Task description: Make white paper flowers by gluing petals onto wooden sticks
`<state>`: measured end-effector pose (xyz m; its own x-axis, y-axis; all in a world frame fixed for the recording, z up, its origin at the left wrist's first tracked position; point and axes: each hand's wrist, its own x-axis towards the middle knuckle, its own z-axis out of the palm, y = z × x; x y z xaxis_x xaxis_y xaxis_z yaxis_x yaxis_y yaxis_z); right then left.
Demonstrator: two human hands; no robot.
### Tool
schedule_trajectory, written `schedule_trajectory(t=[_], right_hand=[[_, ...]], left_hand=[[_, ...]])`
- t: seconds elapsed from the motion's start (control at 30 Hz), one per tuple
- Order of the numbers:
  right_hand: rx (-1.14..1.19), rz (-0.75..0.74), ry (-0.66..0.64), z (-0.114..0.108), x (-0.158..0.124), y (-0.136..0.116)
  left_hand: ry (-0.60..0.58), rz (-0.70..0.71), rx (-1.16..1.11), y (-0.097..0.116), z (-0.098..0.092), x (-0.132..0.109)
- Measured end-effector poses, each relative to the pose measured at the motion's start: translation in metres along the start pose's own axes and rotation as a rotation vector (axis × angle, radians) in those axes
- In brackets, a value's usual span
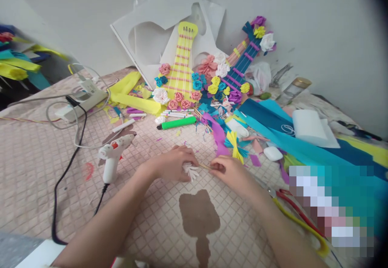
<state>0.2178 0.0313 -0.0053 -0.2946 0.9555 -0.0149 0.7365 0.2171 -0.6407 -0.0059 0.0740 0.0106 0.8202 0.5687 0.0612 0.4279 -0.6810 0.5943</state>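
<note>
My left hand (177, 163) is closed on a small white fringed paper piece (191, 171), whose cut strips fan out below the fingers. A thin wooden stick (204, 165) runs from that white paper to my right hand (226, 171), which pinches its other end between thumb and fingers. Both hands are just above the table, close together. Below them a flat brown patch (199, 213) shows on the quilted cover. A white hot glue gun (111, 159) stands to the left of my left hand. A purple paper strip (218, 134) and a yellow paper bow (233, 144) lie beyond my right hand.
Yellow (183, 62) and blue (244, 64) paper guitars with paper flowers lean at the back. A green marker (178, 123) lies in front. Scissors with red and yellow handles (298, 219) are at right. A power strip (81, 104) with cables is at left.
</note>
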Motion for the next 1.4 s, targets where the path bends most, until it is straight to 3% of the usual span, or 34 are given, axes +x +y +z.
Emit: schedule_trajectory(t=[0.13, 0.27, 0.37, 0.5, 0.67, 0.83, 1.07, 1.2, 1.4], right_hand=[[-0.018, -0.018, -0.033, 0.005, -0.001, -0.001], [-0.024, -0.082, 0.075, -0.003, -0.003, 0.003], [0.079, -0.005, 0.22, -0.011, -0.004, 0.008], [0.386, 0.088, 0.341, -0.016, -0.004, 0.006], [0.539, 0.199, 0.243, -0.014, -0.006, -0.005], [0.714, 0.241, 0.113, -0.006, -0.008, -0.01], [0.968, 0.292, 0.131, 0.001, -0.007, -0.009], [0.917, 0.21, 0.19, 0.0, -0.007, -0.006], [0.679, -0.12, 0.297, -0.005, -0.009, -0.008]], left_hand=[[-0.034, -0.006, -0.038, -0.002, -0.001, -0.001], [-0.033, -0.034, -0.115, -0.003, -0.005, -0.002], [0.071, -0.084, -0.252, 0.0, -0.006, -0.001], [0.259, -0.164, -0.689, 0.008, -0.001, 0.005], [0.219, -0.195, -1.082, 0.014, 0.013, 0.011], [0.178, -0.209, -1.191, 0.017, 0.022, 0.015], [0.175, -0.267, -1.319, 0.02, 0.025, 0.017], [0.215, -0.268, -1.465, 0.023, 0.027, 0.017], [0.165, -0.289, -1.749, 0.025, 0.027, 0.016]])
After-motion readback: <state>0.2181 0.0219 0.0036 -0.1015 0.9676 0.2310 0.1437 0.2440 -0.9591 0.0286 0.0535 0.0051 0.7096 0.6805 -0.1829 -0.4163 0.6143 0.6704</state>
